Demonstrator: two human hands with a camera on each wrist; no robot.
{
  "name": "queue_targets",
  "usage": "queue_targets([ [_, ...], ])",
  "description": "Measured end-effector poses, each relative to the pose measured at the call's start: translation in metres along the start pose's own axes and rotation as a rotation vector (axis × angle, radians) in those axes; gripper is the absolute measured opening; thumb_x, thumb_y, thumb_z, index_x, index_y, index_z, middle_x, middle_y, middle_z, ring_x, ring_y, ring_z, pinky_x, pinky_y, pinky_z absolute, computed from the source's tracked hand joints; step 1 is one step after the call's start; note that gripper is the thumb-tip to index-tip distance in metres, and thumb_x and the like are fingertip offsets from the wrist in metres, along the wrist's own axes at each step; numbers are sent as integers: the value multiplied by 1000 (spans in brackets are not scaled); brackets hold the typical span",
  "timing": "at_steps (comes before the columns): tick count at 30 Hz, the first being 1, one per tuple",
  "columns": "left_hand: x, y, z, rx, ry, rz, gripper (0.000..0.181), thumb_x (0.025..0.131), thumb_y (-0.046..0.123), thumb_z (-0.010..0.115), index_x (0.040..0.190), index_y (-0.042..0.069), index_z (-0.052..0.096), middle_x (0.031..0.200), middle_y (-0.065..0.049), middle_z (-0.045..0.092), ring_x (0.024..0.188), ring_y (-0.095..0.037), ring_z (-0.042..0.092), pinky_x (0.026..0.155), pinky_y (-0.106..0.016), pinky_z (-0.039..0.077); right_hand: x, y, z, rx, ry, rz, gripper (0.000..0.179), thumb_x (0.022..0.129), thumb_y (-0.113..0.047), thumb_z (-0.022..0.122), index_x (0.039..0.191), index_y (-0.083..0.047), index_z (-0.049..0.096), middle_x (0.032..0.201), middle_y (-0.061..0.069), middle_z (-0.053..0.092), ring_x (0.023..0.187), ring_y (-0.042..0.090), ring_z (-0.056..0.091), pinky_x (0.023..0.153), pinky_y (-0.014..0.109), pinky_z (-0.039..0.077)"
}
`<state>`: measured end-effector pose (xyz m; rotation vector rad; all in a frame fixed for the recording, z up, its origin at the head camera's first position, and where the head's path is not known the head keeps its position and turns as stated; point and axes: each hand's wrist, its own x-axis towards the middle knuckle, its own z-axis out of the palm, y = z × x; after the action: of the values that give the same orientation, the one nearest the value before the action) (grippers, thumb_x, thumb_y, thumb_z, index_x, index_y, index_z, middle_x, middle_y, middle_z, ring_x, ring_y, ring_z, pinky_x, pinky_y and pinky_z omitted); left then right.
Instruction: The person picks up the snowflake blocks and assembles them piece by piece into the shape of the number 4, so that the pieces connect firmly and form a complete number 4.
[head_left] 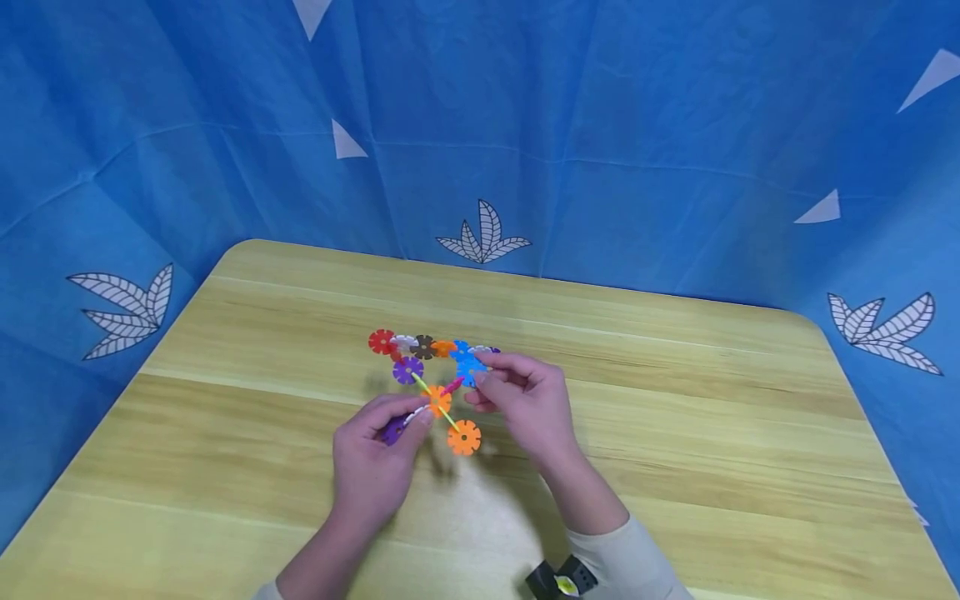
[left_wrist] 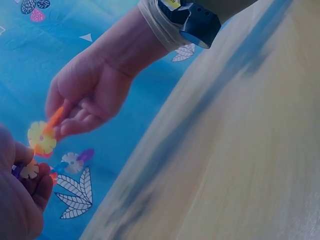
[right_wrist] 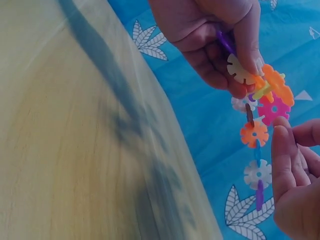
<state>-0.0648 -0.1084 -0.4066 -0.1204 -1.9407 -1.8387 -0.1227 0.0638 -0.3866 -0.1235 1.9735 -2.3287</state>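
Several notched plastic building discs are joined edge into slot as one branching piece above the table. My left hand (head_left: 378, 458) pinches a white disc (right_wrist: 240, 70) between thumb and fingers, with a purple disc (head_left: 393, 430) attached at the palm side. Beside those fingertips is an orange disc (head_left: 437, 402), crossed by a yellow disc seen edge-on; another orange disc (head_left: 464, 437) hangs nearer me. My right hand (head_left: 532, 408) pinches a blue disc (head_left: 470, 372) close to a pink disc (right_wrist: 274, 110). In the right wrist view, my fingers hide that blue disc.
Beyond the hands runs a row of joined discs, from a red disc (head_left: 381, 342) past a brown disc (head_left: 423, 347) toward the right. The wooden table (head_left: 712, 450) lies below, with a blue patterned curtain (head_left: 465, 100) behind it. A dark wrist camera (head_left: 561, 578) sits by my right sleeve.
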Motion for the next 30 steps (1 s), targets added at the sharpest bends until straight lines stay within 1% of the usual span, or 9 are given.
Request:
queue_targets([
  [6, -1, 0, 1, -5, 0, 26, 17, 80, -14, 75, 92, -2, 75, 92, -10, 72, 79, -21, 68, 71, -29, 59, -1, -1, -1, 1, -15, -31, 23, 86, 13, 67, 108, 7, 72, 82, 22, 68, 67, 25, 71, 66, 44, 60],
  [10, -2, 0, 2, -16, -4, 67, 16, 81, -14, 74, 93, -3, 75, 89, -12, 72, 76, -19, 67, 67, -26, 58, -1, 1, -1, 1, -22, -42, 23, 86, 14, 67, 107, 9, 71, 81, 20, 69, 65, 23, 70, 66, 42, 61],
  [13, -2, 0, 3, -21, -5, 84, 15, 81, -13, 75, 93, -3, 75, 88, -12, 72, 74, -18, 66, 65, -25, 58, -2, 0, 0, 4, -24, -40, 24, 86, 14, 66, 108, 9, 70, 81, 20, 69, 65, 23, 70, 66, 42, 61],
  [15, -1, 0, 2, -19, -3, 83, 16, 81, -13, 75, 93, -3, 75, 88, -12, 71, 73, -18, 66, 63, -24, 57, -2, 0, 0, 3, -27, -33, 24, 86, 14, 66, 110, 9, 70, 83, 21, 69, 66, 23, 71, 67, 42, 61],
  [18, -1, 0, 3, -19, -1, 87, 17, 81, -14, 74, 93, -2, 75, 89, -12, 71, 73, -18, 65, 63, -23, 57, -3, -1, 1, 8, -32, -25, 26, 89, 12, 65, 114, 6, 70, 88, 27, 67, 69, 24, 71, 70, 43, 60],
  [22, 1, -1, 5, -39, 4, 95, 17, 82, -14, 74, 95, -3, 74, 92, -14, 71, 76, -19, 66, 66, -24, 57, -5, -3, 2, -2, -48, -12, 32, 93, 6, 64, 124, -1, 68, 96, 31, 66, 76, 28, 71, 74, 44, 60],
  [26, 1, -1, 6, -72, 13, 85, 17, 83, -14, 73, 96, -4, 74, 94, -18, 70, 78, -19, 67, 67, -25, 58, -9, -6, 3, -39, -47, 2, 37, 95, 1, 65, 131, -6, 64, 100, 28, 68, 81, 31, 71, 77, 43, 59],
  [30, 1, 0, 7, -86, 24, 65, 16, 83, -13, 73, 97, -5, 73, 95, -18, 70, 81, -21, 68, 71, -27, 59, -18, -7, 2, -63, -17, 35, 37, 95, 0, 65, 131, -7, 63, 99, 20, 71, 87, 33, 71, 79, 41, 59],
])
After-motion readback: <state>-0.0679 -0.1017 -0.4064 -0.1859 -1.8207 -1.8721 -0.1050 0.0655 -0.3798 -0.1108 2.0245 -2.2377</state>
